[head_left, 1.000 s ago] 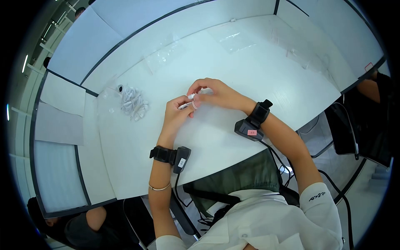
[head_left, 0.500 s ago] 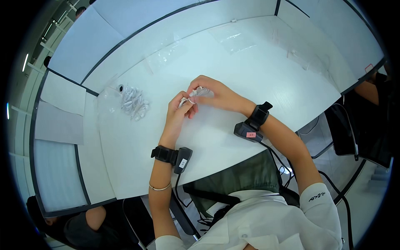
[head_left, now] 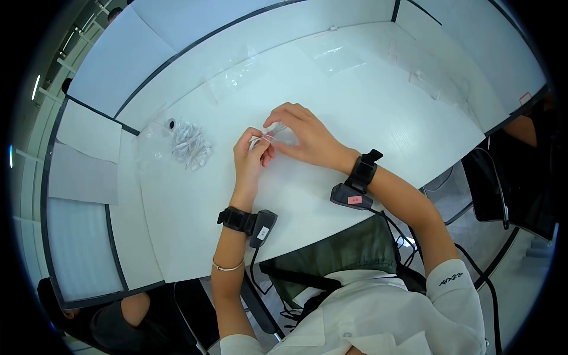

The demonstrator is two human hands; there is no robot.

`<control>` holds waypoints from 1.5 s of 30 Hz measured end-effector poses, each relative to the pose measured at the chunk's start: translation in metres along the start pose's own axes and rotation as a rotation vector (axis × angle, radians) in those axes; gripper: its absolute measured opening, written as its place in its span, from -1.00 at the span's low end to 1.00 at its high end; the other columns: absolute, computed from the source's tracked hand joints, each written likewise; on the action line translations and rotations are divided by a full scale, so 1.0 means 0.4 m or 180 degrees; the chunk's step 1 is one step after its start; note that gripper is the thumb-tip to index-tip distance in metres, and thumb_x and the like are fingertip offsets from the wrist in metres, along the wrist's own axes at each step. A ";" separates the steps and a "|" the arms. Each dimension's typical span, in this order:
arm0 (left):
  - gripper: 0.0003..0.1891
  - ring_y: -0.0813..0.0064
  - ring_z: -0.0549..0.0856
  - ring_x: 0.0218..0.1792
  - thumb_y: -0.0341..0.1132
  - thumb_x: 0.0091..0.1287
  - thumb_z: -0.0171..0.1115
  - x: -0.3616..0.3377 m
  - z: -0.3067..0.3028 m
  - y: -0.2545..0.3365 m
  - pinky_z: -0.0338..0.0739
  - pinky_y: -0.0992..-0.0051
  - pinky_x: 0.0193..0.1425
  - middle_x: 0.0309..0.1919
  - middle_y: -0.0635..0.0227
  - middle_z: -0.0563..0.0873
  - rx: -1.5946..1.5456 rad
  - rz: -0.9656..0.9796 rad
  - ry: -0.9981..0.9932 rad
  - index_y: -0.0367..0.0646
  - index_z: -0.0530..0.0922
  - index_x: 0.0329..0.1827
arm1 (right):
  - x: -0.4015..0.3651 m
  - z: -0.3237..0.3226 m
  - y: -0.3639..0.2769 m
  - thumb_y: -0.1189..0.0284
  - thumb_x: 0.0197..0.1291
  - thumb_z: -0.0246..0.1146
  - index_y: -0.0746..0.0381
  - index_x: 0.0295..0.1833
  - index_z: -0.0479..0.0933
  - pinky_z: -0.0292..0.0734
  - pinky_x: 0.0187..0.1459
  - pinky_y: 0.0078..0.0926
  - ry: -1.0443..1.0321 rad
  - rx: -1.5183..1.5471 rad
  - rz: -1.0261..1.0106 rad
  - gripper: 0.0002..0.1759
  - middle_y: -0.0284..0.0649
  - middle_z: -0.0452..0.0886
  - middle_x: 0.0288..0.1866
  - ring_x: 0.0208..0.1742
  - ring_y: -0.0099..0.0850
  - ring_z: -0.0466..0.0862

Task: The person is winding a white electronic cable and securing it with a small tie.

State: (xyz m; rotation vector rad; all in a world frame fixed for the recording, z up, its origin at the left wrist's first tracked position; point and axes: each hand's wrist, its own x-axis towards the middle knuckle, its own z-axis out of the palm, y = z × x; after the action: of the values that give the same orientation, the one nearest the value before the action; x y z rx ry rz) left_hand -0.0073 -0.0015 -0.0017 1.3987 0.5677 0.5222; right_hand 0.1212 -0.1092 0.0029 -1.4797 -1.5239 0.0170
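A small looped white cable (head_left: 258,141) is pinched in the fingers of my left hand (head_left: 248,158), above the middle of the table. My right hand (head_left: 309,137) curves in from the right, its thumb and index finger at the cable's right end. Something pale and see-through (head_left: 286,135) shows inside the curl of the right hand; I cannot make out whether it is plastic film or part of the cable. To the left of both hands lies a pile of bundled white cables (head_left: 190,145).
Clear plastic bags lie by the pile (head_left: 152,148), along the back (head_left: 334,59) and at the back right (head_left: 435,89). Low partition walls (head_left: 177,77) enclose the white table (head_left: 367,118). Black wired devices are strapped to both wrists. Other people sit at the lower left and far right.
Both hands have shifted slightly to the left. The right thumb and index finger have spread a little further apart, and the pale see-through thing shows less. The cable pile has not moved.
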 end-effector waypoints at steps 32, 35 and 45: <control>-0.83 0.70 0.34 -0.55 -0.26 0.31 0.20 -0.001 0.000 0.009 0.18 0.66 -0.44 -0.56 0.50 0.44 -0.0654 0.0209 -0.0028 -0.13 0.47 -0.37 | -0.010 -0.002 0.012 0.23 0.31 0.02 0.21 -0.29 0.56 0.37 -0.33 -0.43 -0.1032 0.1022 0.1174 -0.69 -0.24 0.55 -0.45 -0.44 -0.39 0.47; -0.83 0.68 0.39 -0.48 -0.24 0.29 0.21 -0.001 0.001 0.009 0.23 0.64 -0.34 -0.51 0.48 0.50 -0.0591 0.0194 -0.0345 -0.12 0.49 -0.36 | -0.020 0.017 0.039 0.24 0.30 0.04 0.23 -0.26 0.57 0.40 -0.26 -0.41 -0.0822 0.1045 0.0787 -0.70 -0.21 0.58 -0.37 -0.36 -0.35 0.51; -0.81 0.66 0.48 -0.35 -0.23 0.27 0.27 0.015 -0.039 -0.010 0.34 0.62 -0.20 -0.32 0.41 0.64 0.0000 0.0087 -0.0823 -0.17 0.56 -0.25 | -0.006 -0.033 0.031 0.43 0.25 0.10 0.30 -0.10 0.52 0.43 -0.20 -0.53 -0.1096 0.0962 0.1273 -0.80 -0.18 0.58 -0.33 -0.31 -0.46 0.52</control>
State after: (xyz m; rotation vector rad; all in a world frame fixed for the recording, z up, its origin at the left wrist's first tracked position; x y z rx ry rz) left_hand -0.0127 0.0136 -0.0074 1.4486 0.3400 0.3555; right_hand 0.1381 -0.1155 0.0011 -1.5598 -1.3851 0.7399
